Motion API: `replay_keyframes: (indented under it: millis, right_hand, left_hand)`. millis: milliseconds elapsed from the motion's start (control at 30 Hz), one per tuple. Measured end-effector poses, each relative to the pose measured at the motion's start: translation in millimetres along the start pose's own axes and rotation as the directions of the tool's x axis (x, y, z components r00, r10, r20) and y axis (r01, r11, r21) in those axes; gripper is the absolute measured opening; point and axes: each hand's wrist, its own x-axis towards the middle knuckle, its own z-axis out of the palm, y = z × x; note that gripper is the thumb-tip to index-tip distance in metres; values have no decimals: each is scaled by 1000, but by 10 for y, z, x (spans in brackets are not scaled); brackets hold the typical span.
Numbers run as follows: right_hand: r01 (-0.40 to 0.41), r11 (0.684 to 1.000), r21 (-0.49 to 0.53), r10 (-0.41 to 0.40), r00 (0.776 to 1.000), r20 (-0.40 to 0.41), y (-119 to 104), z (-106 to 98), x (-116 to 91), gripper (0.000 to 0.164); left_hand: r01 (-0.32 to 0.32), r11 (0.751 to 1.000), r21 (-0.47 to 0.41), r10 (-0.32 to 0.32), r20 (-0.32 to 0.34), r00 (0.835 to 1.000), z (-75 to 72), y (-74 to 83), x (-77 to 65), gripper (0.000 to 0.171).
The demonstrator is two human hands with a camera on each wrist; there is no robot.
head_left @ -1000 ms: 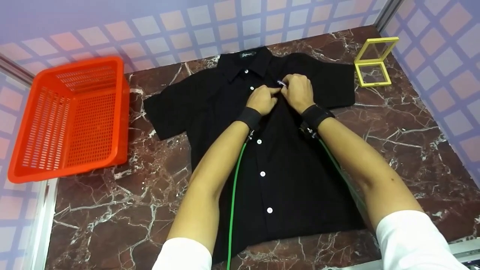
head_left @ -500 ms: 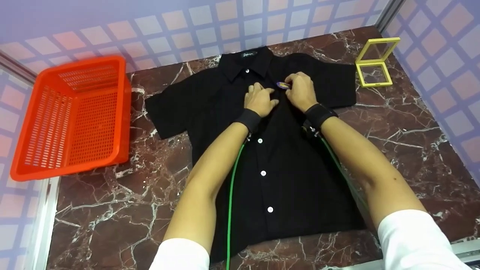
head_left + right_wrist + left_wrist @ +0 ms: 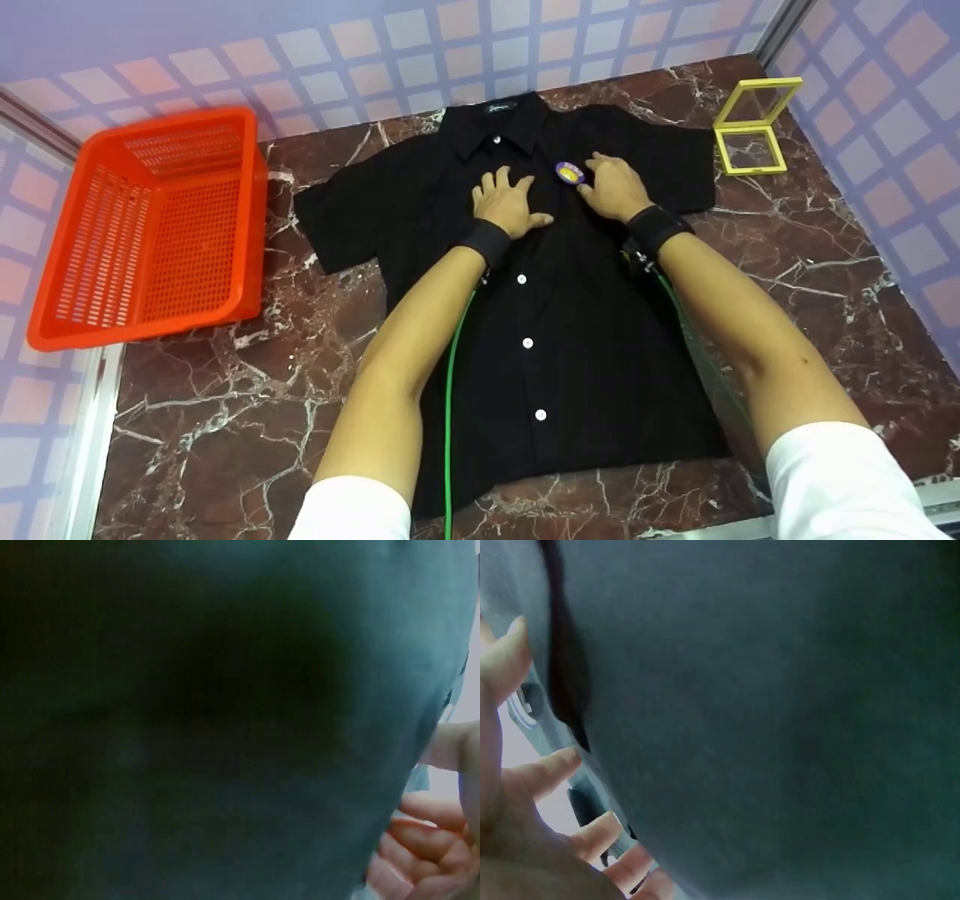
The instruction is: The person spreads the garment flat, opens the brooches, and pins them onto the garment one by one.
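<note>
A black short-sleeved shirt [image 3: 600, 337] lies front up with white buttons down its middle. On its chest, right of the button line, sits a purple-and-yellow badge [image 3: 570, 173]. My left hand [image 3: 504, 204] rests on the shirt left of the badge, fingers spread and thumb out to the right. Just right of the badge is my right hand [image 3: 616, 187], its thumb and fingertips right at the badge's edge. Dark cloth fills most of both wrist views, with the left fingers [image 3: 596, 834] and right fingers [image 3: 424, 840] at the sides.
An orange plastic basket [image 3: 251, 262] stands at the left. An open yellow-framed clear case [image 3: 750, 171] stands at the back right of the marbled table [image 3: 225, 442]. Tiled-pattern walls close the back and sides. A green cable [image 3: 449, 420] runs from the left wrist.
The right hand has let go of the badge, which now lies flat and fully visible. The left hand has let go of the cloth, moved left and spread its fingers.
</note>
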Motion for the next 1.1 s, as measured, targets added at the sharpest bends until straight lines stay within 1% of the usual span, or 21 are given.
replay_keyframes:
  millis: [133, 233, 300, 400, 467, 567, 767, 867, 1000, 1100]
  right_hand:
    - [47, 999, -21, -46, 996, 71, 46, 5, -8, 57]
    - [90, 996, -21, -87, 989, 116, 83, 11, 4, 65]
    - [115, 993, -13, -112, 983, 147, 109, 18, 16, 76]
    - [149, 989, -16, -143, 969, 200, 137, 34, 37, 95]
    - [170, 985, -33, -158, 960, 233, 153, 46, 52, 106]
    - [192, 980, -59, -170, 950, 263, 176, 58, 73, 115]
    - [199, 977, -79, -171, 948, 268, 244, 38, 130, 116]
    - [184, 980, -77, -157, 950, 271, 271, 51, 123, 117]
    - [146, 987, -73, -119, 948, 294, 288, 67, 125, 118]
    - [117, 990, -73, -92, 954, 286, 291, 53, 137, 117]
  left_hand:
    - [7, 1000, -5, -7, 23, 1000, -20, -70, -23, 83]
    - [10, 1000, -6, -10, 43, 999, -37, -143, -26, 85]
    - [12, 1000, -6, -11, 67, 998, -45, -200, -25, 90]
    - [1, 1000, -6, 0, 92, 996, -53, -305, -31, 100]
    - [-7, 1000, -5, 8, 96, 995, -57, -387, -37, 104]
    - [-6, 1000, -3, 6, 84, 996, -63, -526, -55, 105]
    - [42, 999, -1, -42, 96, 994, -71, -768, -65, 103]
    - [57, 998, 1, -57, 99, 993, -61, -840, -67, 101]
    - [84, 996, 19, -85, 88, 992, -70, -919, -66, 95]
    - [112, 994, 21, -113, 84, 990, -99, -979, -46, 91]
